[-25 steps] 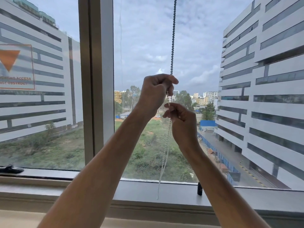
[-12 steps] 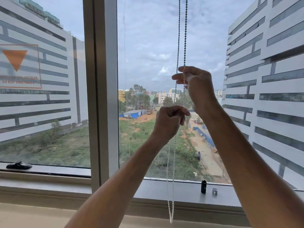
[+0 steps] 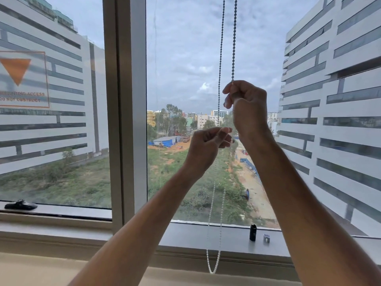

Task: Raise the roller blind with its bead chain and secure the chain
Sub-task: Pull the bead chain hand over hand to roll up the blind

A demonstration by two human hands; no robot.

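Gripping the chain (image 3: 233, 38) in both fists — right hand (image 3: 246, 104) higher, right of centre, fingers curled round the right-hand strand where it enters the fist from above; left hand (image 3: 208, 145) lower and just beside it, pinching the left-hand strand between thumb and curled fingers. Both grips clamped on the beads, neither slack.

Running as two dark strands from the top edge of the frame down to the hands, then paler below them, ending in a loop (image 3: 212, 267) hanging past the window sill (image 3: 195, 234) at bottom centre. No blind fabric visible anywhere in the glass, so probably wound well up already, though its roller lies out of frame and cannot be checked.

Judged to be mid-haul: hand-over-hand pulling, one fist high and one low. Next move likely calls for dragging the gripped strand down, then releasing one hand, reaching up and re-gripping — keeping the pull straight along the chain so the beads stay seated at the top.

Securing not yet done. Standing on the sill at lower right, a small black cylinder (image 3: 253, 232) and a little grey clip-like piece (image 3: 266, 238); whether either serves to hold the chain cannot be told. Finishing would need the loop drawn taut and fixed to some holder.
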